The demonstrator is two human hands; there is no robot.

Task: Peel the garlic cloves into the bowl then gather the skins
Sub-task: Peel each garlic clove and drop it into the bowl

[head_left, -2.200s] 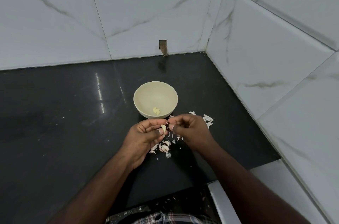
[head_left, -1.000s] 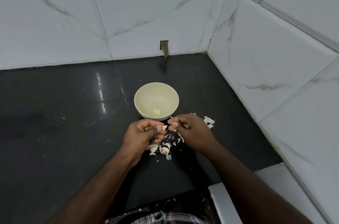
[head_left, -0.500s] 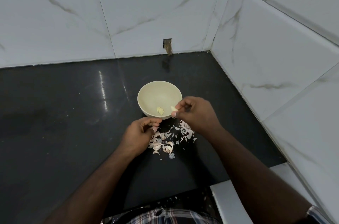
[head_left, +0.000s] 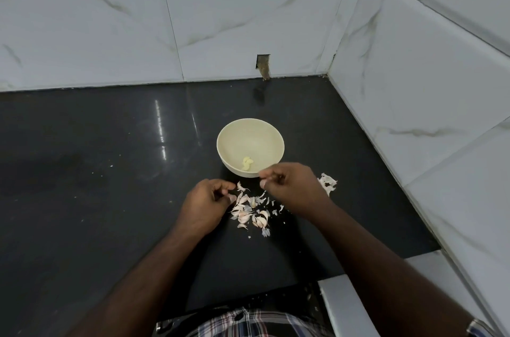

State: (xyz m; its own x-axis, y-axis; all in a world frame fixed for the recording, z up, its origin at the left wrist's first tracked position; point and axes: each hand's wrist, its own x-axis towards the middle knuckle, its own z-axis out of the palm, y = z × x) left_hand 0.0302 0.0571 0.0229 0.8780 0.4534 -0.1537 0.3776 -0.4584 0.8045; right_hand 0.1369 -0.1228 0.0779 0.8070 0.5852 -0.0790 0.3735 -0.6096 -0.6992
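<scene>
On the black desk (head_left: 82, 198), set in a corner of white marbled wall tiles (head_left: 110, 27), stands a cream bowl (head_left: 229, 126), upright, near the middle of the view. Peeled garlic cloves (head_left: 247, 163), pale yellow, lie together at the bottom of the bowl; exact count cannot be told. Just in front of the bowl, a loose scatter of garlic skins (head_left: 249, 212), white to pinkish, is spread on the desk between the two hands; some pieces there may be unpeeled cloves, cannot tell which. A second, smaller clump of skins (head_left: 327, 183) lies to the right, just beyond the right hand. Left hand (head_left: 205, 202): fingers curled inward, fingertips at the left edge of the scatter; whether it pinches a piece cannot be told. Right hand (head_left: 292, 184): fingers curled, tips just at the near rim of the bowl, above the skins; nothing clearly seen in its grasp, slightly blurred. Hands are apart, with the skins between them. A small rectangular hole (head_left: 263, 64) shows in the back wall at desk level. Checked cloth (head_left: 248, 323) shows at the bottom edge.
</scene>
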